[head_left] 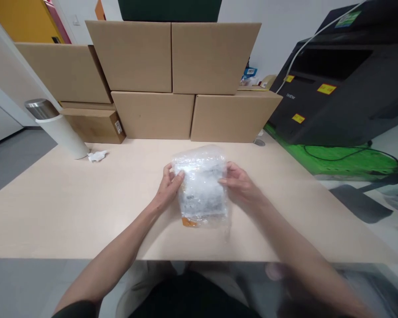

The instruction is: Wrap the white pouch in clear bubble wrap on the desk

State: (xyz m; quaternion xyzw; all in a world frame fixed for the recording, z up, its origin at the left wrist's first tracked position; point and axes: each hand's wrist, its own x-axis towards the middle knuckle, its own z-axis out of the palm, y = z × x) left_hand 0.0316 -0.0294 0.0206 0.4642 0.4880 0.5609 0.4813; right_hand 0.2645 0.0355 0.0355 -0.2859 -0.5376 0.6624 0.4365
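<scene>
Between my two hands is a flat package in clear bubble wrap (204, 190), over the middle of the light wooden table (119, 212). Through the plastic I make out something pale with small dark print, and an orange patch at the lower left. My left hand (170, 185) grips the package's left edge, thumb on top and fingers behind. On the opposite edge, my right hand (240, 182) pinches the wrap between thumb and fingers. A loose strip of plastic hangs at the lower right. What lies inside is blurred by the wrap.
Stacked cardboard boxes (152, 115) line the table's back. At the left stand a white tumbler (61, 132) with a steel lid and a crumpled tissue (97, 156). A black printer (334, 88) rests on a green surface (345, 161) to the right.
</scene>
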